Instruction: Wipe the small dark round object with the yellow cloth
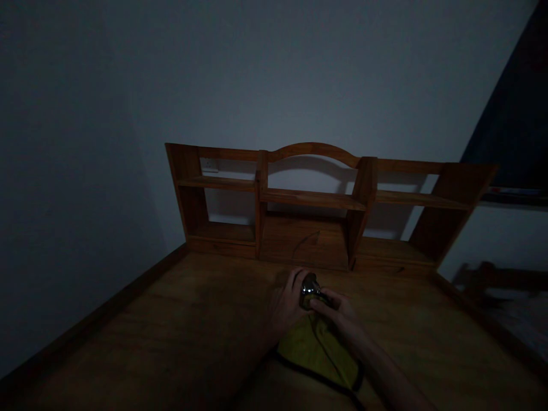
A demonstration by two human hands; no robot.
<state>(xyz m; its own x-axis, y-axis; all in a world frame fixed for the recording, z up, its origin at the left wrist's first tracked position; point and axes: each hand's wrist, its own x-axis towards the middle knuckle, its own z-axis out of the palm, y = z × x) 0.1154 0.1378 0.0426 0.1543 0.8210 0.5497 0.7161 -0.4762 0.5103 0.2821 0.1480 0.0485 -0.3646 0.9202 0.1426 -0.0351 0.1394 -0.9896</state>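
Observation:
Fingers of my left hand wrap round the left side of a small, rounded, shiny metal object; the dim light hides its exact kind. My right hand is closed on the upper part of a yellow-green cloth with dark edging. Its thumb and fingertips press the cloth against the object's lower right side. The rest of the cloth hangs down toward the wooden desktop, with a dark fold or cord running along it. Both hands are above the desktop, near its middle.
A wooden shelf unit with several compartments stands along the back of the desk, against the wall. A white wall socket shows through its left opening. A dark curtain or window is at the right.

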